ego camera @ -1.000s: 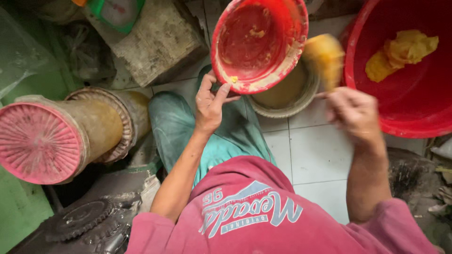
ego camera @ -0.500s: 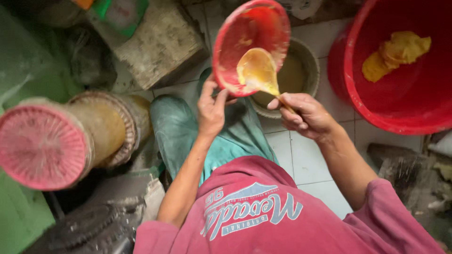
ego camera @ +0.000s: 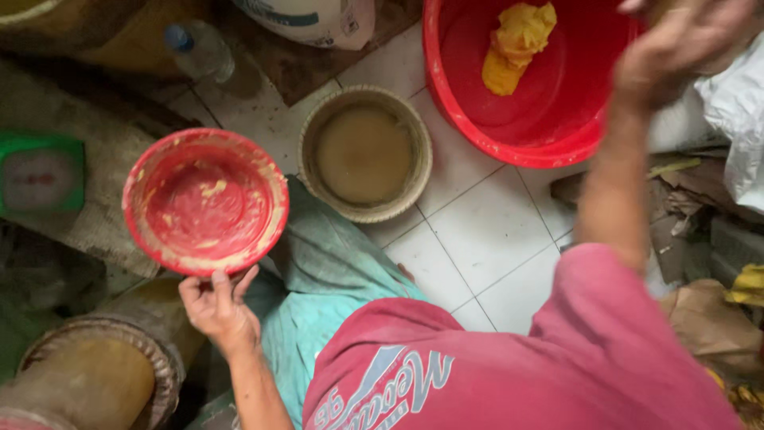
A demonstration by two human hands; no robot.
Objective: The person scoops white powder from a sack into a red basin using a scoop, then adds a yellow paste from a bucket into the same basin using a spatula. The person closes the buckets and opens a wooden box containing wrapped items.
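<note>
My left hand [ego camera: 216, 306] grips the lower rim of a small red bowl [ego camera: 205, 201] smeared inside with yellowish paste, held tilted toward me at the left. My right hand [ego camera: 676, 48] is raised at the upper right, blurred, over the edge of a big red basin [ego camera: 509, 147]. A lump of yellow dough [ego camera: 517, 44] lies in that basin. The blur hides whether the right hand's fingers hold anything. Between bowl and basin, a round tan pot [ego camera: 364, 153] of brownish liquid stands on the white floor tiles.
A plastic bottle [ego camera: 199, 49] lies at the top left near a white sack [ego camera: 318, 16]. A green box [ego camera: 40, 171] sits at the left. A paste-coated cylinder [ego camera: 87, 382] lies at the lower left. White plastic [ego camera: 736, 119] and debris crowd the right side.
The right hand left the small bowl and swung up and right to the big basin. The small red bowl came down and left, and the view shifted.
</note>
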